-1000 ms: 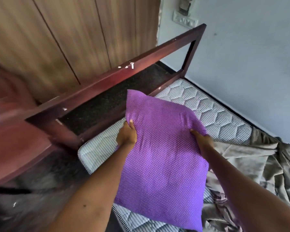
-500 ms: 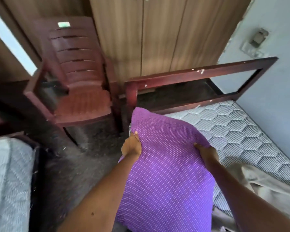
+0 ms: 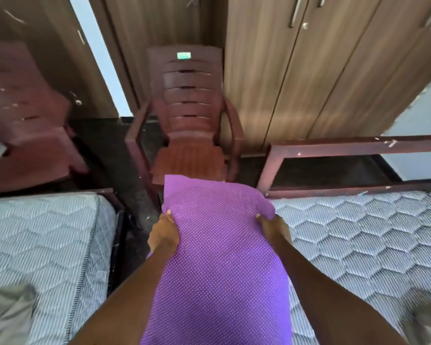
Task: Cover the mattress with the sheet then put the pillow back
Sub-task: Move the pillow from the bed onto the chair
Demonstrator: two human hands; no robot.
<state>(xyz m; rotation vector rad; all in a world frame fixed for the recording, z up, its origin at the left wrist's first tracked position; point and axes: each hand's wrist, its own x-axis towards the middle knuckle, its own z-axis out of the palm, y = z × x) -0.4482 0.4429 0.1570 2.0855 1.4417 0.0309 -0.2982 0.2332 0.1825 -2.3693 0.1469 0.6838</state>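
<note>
Both arms bare and extended forward, converging toward centre frame. Left forearm (image 3: 125, 290) enters from bottom left and right forearm (image 3: 334, 295) from bottom right, both angled inward. Left hand (image 3: 163, 235) has its back to the camera, thumb lying on the top face of the purple white-dotted fabric pillow (image 3: 217, 265) and fingers curled round its left edge, tips hidden underneath. Right hand (image 3: 271, 226) mirrors that on the right edge near the upper corner: thumb visible on top, remaining fingers out of sight behind the fabric. Wrists roughly straight and level with each other. Hands well apart, one per side, pillow held between them.
</note>
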